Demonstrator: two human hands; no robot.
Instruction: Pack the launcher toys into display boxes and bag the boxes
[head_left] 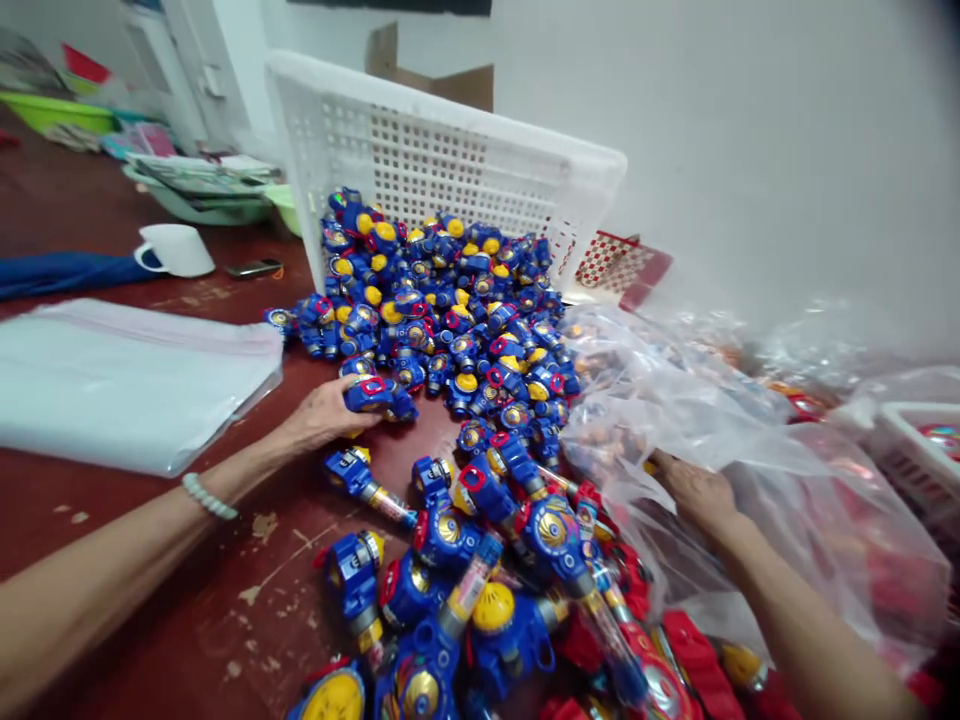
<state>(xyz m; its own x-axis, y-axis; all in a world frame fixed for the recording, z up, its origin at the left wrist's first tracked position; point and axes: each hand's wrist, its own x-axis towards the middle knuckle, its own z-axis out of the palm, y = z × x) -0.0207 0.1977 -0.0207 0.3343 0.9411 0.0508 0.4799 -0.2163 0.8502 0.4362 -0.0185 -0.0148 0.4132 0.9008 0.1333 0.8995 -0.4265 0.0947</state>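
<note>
My left hand (334, 408) is closed around a blue plastic toy piece (367, 393) with a red ring, at the near left edge of a big heap of similar blue and yellow toy pieces (450, 320). My right hand (697, 490) grips the film of a clear plastic bag (675, 400) on the right; its fingertips are partly hidden. Between my hands and nearer to me lie several blue toys with clear candy-filled tubes (469, 590). Red toys (694, 660) lie at the lower right.
A white perforated basket (465, 125) lies tipped on its side behind the heap. At left are flat plastic bags (135, 380), a white mug (176, 250), a phone (255, 268) and a blue cloth (75, 272). Another white basket (919, 440) stands at far right.
</note>
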